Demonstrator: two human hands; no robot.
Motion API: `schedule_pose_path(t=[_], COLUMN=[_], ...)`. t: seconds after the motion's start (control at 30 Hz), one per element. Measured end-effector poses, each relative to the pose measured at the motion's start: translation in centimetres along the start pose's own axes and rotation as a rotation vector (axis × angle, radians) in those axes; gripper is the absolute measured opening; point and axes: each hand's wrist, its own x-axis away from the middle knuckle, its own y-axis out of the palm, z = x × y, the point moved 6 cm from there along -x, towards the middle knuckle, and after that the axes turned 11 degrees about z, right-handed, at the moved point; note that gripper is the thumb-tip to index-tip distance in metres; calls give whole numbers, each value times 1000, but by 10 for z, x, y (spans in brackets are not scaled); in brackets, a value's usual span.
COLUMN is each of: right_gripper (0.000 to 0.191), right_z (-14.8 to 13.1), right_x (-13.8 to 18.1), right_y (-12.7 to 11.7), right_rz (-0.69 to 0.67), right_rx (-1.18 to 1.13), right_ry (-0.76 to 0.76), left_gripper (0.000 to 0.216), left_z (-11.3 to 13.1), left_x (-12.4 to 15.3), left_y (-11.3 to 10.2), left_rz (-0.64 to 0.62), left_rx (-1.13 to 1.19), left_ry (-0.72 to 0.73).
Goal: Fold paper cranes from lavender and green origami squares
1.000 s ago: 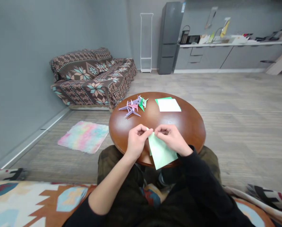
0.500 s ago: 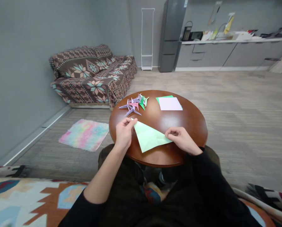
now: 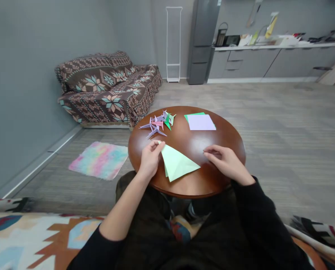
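Observation:
A light green paper (image 3: 176, 165), folded into a triangle, lies on the round brown table (image 3: 226, 137) in front of me. My left hand (image 3: 150, 159) pinches its upper left corner against the tabletop. To the right of the paper, my right hand (image 3: 226, 162) hovers just off it with fingers loosely curled and nothing in them. A cluster of folded paper cranes (image 3: 157, 123), purple, pink and green, sits at the table's far left. A small stack of flat square sheets (image 3: 200, 122), lilac on top of green, lies at the far middle.
A patterned sofa (image 3: 105, 90) stands against the left wall. A pastel mat (image 3: 99, 159) lies on the floor left of the table. A grey fridge (image 3: 201, 41) and a cluttered counter (image 3: 268, 41) line the back wall. A patterned blanket (image 3: 29, 236) covers the seat beside me.
The paper went from held up between both hands to lying folded on the table. My right hand let go of its right corner and drew away to the right.

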Motion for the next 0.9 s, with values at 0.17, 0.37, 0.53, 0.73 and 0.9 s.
schedule_pose_path(t=[0.17, 0.37, 0.53, 0.73, 0.9], right_gripper=[19, 18, 20, 18, 20], right_z=[-45, -47, -51, -60, -59], right_x=[0, 1, 3, 8, 10], right_y=[27, 19, 12, 12, 7], right_rz=[-107, -113, -186, -196, -211], right_rx=[-15, 103, 239, 279, 235], right_ry=[-163, -252, -318, -349, -341], left_gripper=[30, 18, 10, 9, 7], left_z=[-3, 23, 32, 36, 40], left_x=[19, 33, 39, 48, 46], left_y=[21, 28, 35, 45, 42], left_rz=[-113, -315, -471, -562, -579], left_rx=[11, -385, -594, -717, -749], left_ry=[92, 293, 358, 477, 499])
